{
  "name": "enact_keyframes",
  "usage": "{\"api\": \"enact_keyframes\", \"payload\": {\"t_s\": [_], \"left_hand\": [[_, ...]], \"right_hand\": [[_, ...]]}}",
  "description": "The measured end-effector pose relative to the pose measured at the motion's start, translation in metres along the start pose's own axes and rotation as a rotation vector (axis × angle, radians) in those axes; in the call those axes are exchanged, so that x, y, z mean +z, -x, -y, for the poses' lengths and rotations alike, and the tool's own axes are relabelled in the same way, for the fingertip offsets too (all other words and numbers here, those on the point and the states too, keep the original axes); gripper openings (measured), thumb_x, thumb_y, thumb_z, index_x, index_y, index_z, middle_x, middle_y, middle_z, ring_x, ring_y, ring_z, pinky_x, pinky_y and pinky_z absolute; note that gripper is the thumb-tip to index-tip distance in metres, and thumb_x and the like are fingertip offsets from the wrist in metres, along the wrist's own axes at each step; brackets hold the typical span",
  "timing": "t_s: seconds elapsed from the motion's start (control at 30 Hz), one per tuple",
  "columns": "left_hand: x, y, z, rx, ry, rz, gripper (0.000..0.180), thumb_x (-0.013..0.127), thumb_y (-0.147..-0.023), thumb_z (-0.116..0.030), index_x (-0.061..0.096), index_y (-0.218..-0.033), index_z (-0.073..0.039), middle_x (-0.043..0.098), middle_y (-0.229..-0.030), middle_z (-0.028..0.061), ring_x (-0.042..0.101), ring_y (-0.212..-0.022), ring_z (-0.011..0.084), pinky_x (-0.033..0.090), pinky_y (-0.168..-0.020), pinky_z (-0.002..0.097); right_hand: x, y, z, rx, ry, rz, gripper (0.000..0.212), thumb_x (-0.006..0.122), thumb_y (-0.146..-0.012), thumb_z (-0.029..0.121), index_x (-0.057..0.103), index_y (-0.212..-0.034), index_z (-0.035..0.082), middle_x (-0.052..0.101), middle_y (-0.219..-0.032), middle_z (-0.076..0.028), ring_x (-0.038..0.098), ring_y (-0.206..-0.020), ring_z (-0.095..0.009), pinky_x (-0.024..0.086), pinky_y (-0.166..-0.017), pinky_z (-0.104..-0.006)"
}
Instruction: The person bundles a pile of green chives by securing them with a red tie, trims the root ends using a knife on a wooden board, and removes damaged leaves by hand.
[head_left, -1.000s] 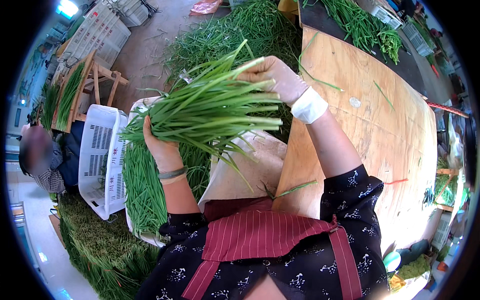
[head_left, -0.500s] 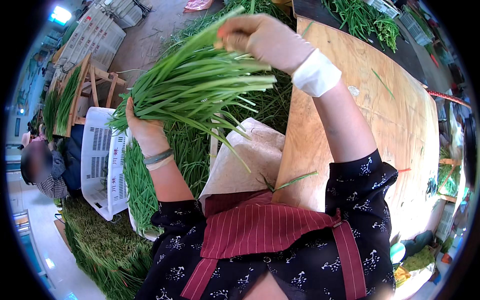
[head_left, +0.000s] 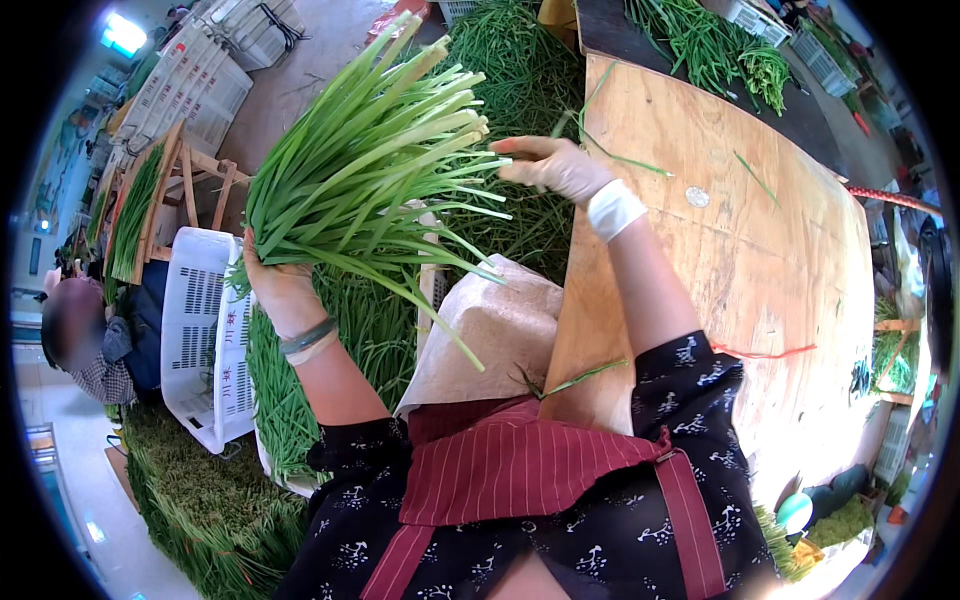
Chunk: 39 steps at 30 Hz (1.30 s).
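My left hand point(head_left: 285, 290), in a pale glove with a dark band at the wrist, is wrapped round the lower left of a big bunch of garlic chives point(head_left: 350, 170). The bunch fans up and to the right, its pale cut ends uneven and several blades drooping. On its right side my right hand point(head_left: 555, 170), also gloved, has thumb and fingers closed at the pale tip of a chive stalk. A wooden board point(head_left: 690, 270) lies under my right forearm, with loose green blades point(head_left: 630, 160) near that hand.
Cut greens fill a crate point(head_left: 350, 340) below the bunch; more are heaped behind point(head_left: 510, 60). A white plastic crate point(head_left: 205, 340) stands left, beside a mound of greens point(head_left: 210, 490). A seated person point(head_left: 95, 340) is at far left. A dark table point(head_left: 690, 50) holds chives beyond the board.
My right hand has come down and right from the top of the bunch. The bunch has tipped more upright, its pale ends rising. Loose blades now show at the board's far left edge.
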<state>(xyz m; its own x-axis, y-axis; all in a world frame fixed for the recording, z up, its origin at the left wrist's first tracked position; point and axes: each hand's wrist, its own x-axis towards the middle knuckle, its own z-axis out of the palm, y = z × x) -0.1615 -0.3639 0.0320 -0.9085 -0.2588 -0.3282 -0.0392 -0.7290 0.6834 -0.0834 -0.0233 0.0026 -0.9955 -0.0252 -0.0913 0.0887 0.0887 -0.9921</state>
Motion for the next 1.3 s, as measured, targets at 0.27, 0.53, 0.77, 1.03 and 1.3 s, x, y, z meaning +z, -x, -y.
{"api": "enact_keyframes", "payload": {"t_s": [0.27,0.53,0.77,1.03,1.3], "left_hand": [[-0.013,0.0,-0.002,-0.063,0.029,0.084,0.036,0.047,-0.083,-0.034,0.055,-0.107,-0.009,0.056,-0.111,0.0113,0.054,-0.1,0.0321,0.043,-0.082,0.0563],[-0.018,-0.002,0.0,-0.081,0.054,0.115,0.036,0.045,-0.084,-0.032,0.055,-0.109,-0.008,0.056,-0.112,0.012,0.053,-0.102,0.0326,0.043,-0.083,0.0574],[-0.008,0.001,0.003,-0.05,0.05,0.061,0.035,0.045,-0.084,-0.031,0.055,-0.108,-0.008,0.056,-0.113,0.0123,0.052,-0.103,0.0326,0.042,-0.085,0.0564],[-0.009,0.01,-0.001,0.048,-0.03,0.105,0.034,0.046,-0.084,-0.031,0.055,-0.108,-0.008,0.056,-0.112,0.0129,0.053,-0.102,0.0324,0.043,-0.085,0.0553],[0.001,0.013,0.004,-0.073,0.066,0.124,0.035,0.045,-0.085,-0.027,0.054,-0.11,-0.005,0.055,-0.113,0.0141,0.052,-0.103,0.0321,0.042,-0.087,0.0548]], "right_hand": [[0.004,0.012,0.001,-0.047,-0.398,-0.286,0.017,0.06,-0.08,0.017,0.061,-0.093,0.005,0.055,-0.073,0.003,0.049,-0.066,-0.006,0.039,-0.065,-0.0206],[0.011,0.004,0.002,-0.123,0.111,-0.068,0.03,0.061,-0.081,0.027,0.064,-0.101,0.005,0.064,-0.093,-0.006,0.055,-0.087,-0.011,0.042,-0.08,-0.025],[0.046,-0.008,0.025,-0.144,-0.248,-0.37,0.019,0.061,-0.08,0.018,0.065,-0.088,0.002,0.064,-0.083,-0.005,0.053,-0.075,-0.011,0.042,-0.073,-0.0253],[-0.023,-0.001,0.029,-0.37,-0.574,-0.619,0.016,0.059,-0.082,0.019,0.059,-0.091,0.006,0.059,-0.091,-0.003,0.054,-0.082,-0.013,0.044,-0.08,-0.0285],[0.035,-0.023,0.0,-0.108,-0.429,0.06,0.028,0.062,-0.081,0.025,0.063,-0.099,0.003,0.063,-0.092,-0.004,0.053,-0.083,-0.01,0.04,-0.078,-0.0223]]}}
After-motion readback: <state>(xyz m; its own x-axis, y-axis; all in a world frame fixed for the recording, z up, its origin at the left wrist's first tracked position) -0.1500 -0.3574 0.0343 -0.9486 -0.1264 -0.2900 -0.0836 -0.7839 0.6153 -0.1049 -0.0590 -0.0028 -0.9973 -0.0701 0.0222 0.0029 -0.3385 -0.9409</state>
